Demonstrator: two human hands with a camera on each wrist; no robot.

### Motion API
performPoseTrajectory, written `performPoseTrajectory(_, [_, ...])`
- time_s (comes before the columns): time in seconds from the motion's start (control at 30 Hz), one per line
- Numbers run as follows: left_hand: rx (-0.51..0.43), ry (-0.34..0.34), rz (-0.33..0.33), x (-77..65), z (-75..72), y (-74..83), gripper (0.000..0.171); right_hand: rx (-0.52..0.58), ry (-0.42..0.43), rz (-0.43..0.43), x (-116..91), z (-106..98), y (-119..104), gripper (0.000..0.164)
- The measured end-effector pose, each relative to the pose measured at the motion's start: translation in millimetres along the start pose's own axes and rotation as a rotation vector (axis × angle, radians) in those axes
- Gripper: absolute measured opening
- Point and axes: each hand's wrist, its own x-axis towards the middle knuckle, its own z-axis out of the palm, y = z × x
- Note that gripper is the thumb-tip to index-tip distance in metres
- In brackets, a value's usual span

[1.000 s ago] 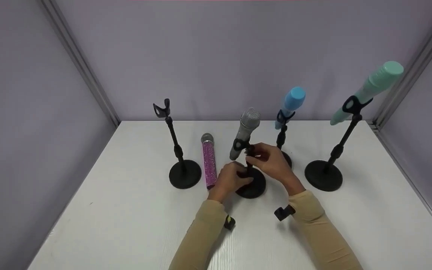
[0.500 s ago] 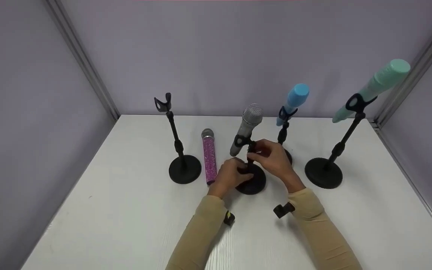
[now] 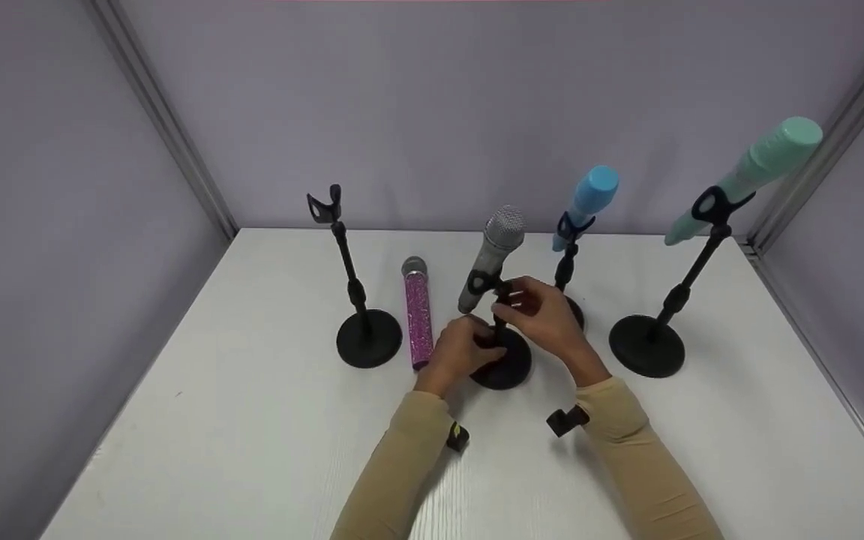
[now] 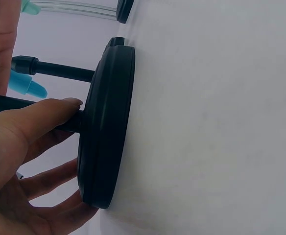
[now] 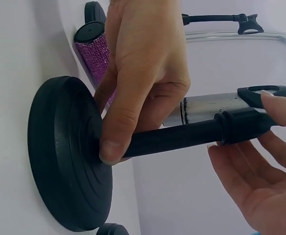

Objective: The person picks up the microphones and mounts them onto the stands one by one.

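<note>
A silver microphone (image 3: 498,240) leans in the clip of a black desktop microphone stand (image 3: 511,369) at mid-table. Low on that stand, my left hand (image 3: 463,349) grips the pole just above the round base, thumb along the pole in the left wrist view and other fingers at the base's edge. My right hand (image 3: 546,313) holds the top of the same pole. In the right wrist view its thumb and fingers sit around the collar (image 5: 226,128) under the clip. Left of the hands lies a pink glittery microphone (image 3: 418,319), its lower end near my left wrist.
To the left stands another black stand (image 3: 369,339) with nothing in its clip. Behind my right hand, a stand bears a blue microphone (image 3: 595,191). Farther right, a stand (image 3: 648,346) carries a mint-green microphone (image 3: 777,150). Grey-lilac walls (image 3: 432,112) enclose the white table (image 3: 252,450).
The head view has tilted a little, so the table's back edge sits higher. Both hands keep their hold on the middle stand, with barely any finger movement.
</note>
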Motion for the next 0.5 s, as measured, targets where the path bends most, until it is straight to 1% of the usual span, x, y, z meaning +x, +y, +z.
performPoseTrajectory(0.1, [0.005, 0.0, 0.004, -0.1, 1.1, 0.2, 0.023, -0.013, 0.034, -0.003, -0.3, 0.5, 0.5, 0.031])
performPoseTrajectory(0.23, [0.013, 0.002, 0.005, 1.2, 2.7, 1.4, 0.025, -0.025, 0.053, -0.017, -0.6, -1.6, 0.6, 0.024])
performPoseTrajectory(0.33, [0.018, -0.002, 0.0, 2.4, 4.7, 2.3, 0.027, -0.027, 0.032, -0.023, -1.3, -4.4, 1.4, 0.019])
performPoseTrajectory(0.5, [0.018, -0.011, -0.004, 1.0, 6.3, 2.1, 0.027, -0.019, -0.035, -0.035, -3.3, -6.1, -0.1, 0.017])
